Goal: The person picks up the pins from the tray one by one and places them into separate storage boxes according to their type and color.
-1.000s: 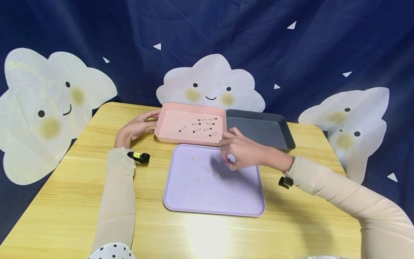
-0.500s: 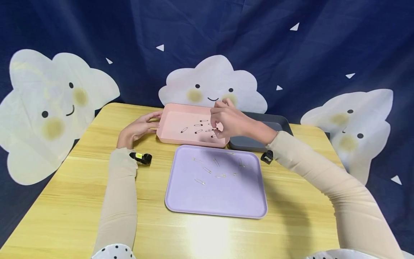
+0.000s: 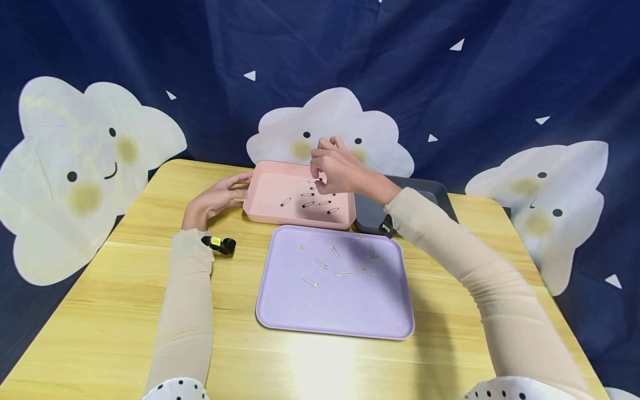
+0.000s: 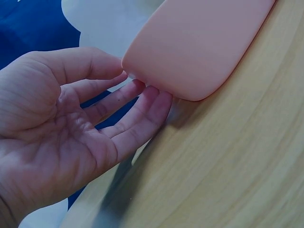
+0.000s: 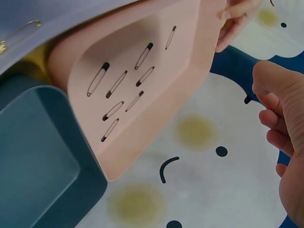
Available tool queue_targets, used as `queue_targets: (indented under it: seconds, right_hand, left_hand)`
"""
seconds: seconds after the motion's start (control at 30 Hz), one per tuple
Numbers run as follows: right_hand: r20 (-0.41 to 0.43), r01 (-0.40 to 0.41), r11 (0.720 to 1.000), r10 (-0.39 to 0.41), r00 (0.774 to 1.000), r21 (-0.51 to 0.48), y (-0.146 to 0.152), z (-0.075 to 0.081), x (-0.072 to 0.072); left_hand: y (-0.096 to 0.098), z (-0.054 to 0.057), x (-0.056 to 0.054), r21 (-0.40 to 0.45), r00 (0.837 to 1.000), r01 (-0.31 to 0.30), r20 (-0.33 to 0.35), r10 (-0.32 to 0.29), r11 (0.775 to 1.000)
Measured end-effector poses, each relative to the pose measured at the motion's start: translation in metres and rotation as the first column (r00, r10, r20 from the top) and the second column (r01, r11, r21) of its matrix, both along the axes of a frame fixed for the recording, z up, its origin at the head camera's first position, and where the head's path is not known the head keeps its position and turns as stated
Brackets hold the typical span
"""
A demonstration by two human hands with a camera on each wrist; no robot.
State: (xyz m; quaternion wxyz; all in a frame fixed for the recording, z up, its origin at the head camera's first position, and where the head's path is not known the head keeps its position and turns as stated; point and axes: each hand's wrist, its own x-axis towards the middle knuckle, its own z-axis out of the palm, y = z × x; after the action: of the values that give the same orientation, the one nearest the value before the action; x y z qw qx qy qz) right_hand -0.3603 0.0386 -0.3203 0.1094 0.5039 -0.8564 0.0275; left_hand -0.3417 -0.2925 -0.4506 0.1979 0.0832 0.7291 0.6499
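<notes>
Newly shifted: right hand (image 3: 337, 169), one, over the purple tray (image 3: 335, 308) a second ago, now over the upper right part of the pink tray (image 3: 265, 189), mid-frame. Carried item: one safety pin (image 3: 314, 180), dark at one end, held in the right fingers, which are pinched together at the tips. Bearing on the work: the carry looks nearly complete, the release not yet made (a judgement, since the right wrist view shows the pin against the backdrop (image 5: 156, 194)).

Pose, right: forearm slanting in from lower right, crossing the grey tray (image 3: 430, 189), hand hanging knuckles-up, fingers downward. Pose, left: left hand (image 3: 218, 198) at left of centre, fingers apart and extended, tips touching the near-left end of the pink tray; unchanged in place.

Contents, pink tray: eight dark-ended pins (image 5: 147, 51), lying apart toward its right half. Contents, purple tray, lower centre: several gold-coloured pins (image 3: 321, 264), scattered in its upper half, some dim under shadow. Support: wooden surface (image 3: 225, 316).
</notes>
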Motion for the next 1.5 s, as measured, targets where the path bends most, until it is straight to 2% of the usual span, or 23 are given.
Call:
queue_targets:
  seconds: [0.27,0.53,0.9,1.23,1.5]
  right_hand:
    - [0.010,0.054,0.998,-0.054,0.999,-0.013,-0.018,-0.005,-0.016]
    - [0.044,0.096,0.995,-0.095,0.995,-0.032,-0.033,-0.023,-0.031]
    - [0.041,0.152,0.988,-0.153,0.987,0.030,-0.047,-0.046,-0.049]
    - [0.072,0.198,0.978,-0.202,0.977,0.064,-0.055,-0.056,-0.057]
    - [0.084,0.203,0.972,-0.213,0.973,0.117,-0.060,-0.065,-0.061]
  left_hand:
    - [-0.002,-0.002,-0.001,0.008,1.000,-0.008,0.003,0.008,1.000]
    - [-0.002,-0.003,0.000,0.006,1.000,-0.009,0.014,0.009,1.000]
    - [-0.001,-0.004,-0.001,-0.011,1.000,-0.016,0.010,0.016,1.000]
    - [-0.002,-0.002,-0.001,0.023,1.000,-0.011,0.015,0.011,1.000]
    - [0.000,-0.005,-0.001,0.028,1.000,-0.012,0.002,0.012,1.000]
